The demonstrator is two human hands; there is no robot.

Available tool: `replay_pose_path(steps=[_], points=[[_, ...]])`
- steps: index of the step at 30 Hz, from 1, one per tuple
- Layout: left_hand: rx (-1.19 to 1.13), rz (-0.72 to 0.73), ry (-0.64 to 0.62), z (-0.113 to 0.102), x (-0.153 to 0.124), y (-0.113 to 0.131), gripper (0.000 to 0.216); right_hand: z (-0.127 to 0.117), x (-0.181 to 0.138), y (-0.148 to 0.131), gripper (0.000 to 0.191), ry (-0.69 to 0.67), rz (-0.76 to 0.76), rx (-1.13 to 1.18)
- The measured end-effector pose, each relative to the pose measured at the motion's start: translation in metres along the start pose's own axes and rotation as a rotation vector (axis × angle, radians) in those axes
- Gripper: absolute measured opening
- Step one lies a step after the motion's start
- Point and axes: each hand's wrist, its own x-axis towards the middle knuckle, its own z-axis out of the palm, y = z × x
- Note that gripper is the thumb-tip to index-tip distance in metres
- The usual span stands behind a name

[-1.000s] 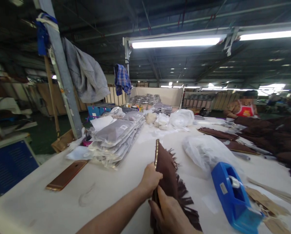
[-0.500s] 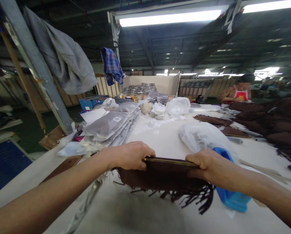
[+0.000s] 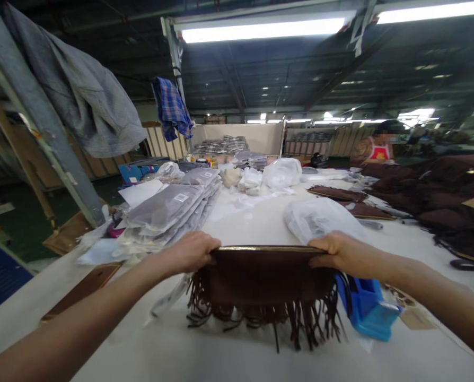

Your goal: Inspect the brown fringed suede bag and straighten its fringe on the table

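Note:
I hold a brown fringed pouch (image 3: pixel 264 278) up over the white table (image 3: pixel 240 223), its gold zipper edge level on top and its fringe hanging down. My left hand (image 3: pixel 191 251) grips the pouch's upper left corner. My right hand (image 3: pixel 334 249) grips the upper right corner. The fringe tips brush the tabletop.
A blue tape dispenser (image 3: pixel 364 307) sits behind the pouch at right. Stacked bagged pouches (image 3: pixel 169 209) lie at left, a crumpled clear bag (image 3: pixel 320 220) ahead, a phone (image 3: pixel 84 286) near the left edge. Brown pouches (image 3: pixel 439 204) pile at right, where another person (image 3: pixel 380 151) works.
The pouch went from standing on edge, held near my body, to being held flat and wide by both top corners. It has risen, so the fringe now hangs straight down.

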Motion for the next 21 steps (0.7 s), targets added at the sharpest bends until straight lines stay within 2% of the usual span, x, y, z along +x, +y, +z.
replay_pose_path(steps=[4,7,16,21], points=[[0.122,-0.059,0.128,-0.044,0.013,-0.016,0.011,-0.019,0.017,0.002,0.017,0.103,0.000,-0.010],[0.151,-0.057,0.141,-0.059,0.018,-0.026,0.009,-0.029,0.027,-0.001,0.015,0.135,0.002,-0.030],[0.174,-0.027,0.150,-0.052,0.014,-0.031,0.006,-0.027,0.027,-0.006,0.011,0.149,0.034,-0.221],[0.221,-0.039,0.210,-0.043,0.019,-0.033,0.006,-0.021,0.032,-0.004,0.010,0.239,0.059,-0.385]])
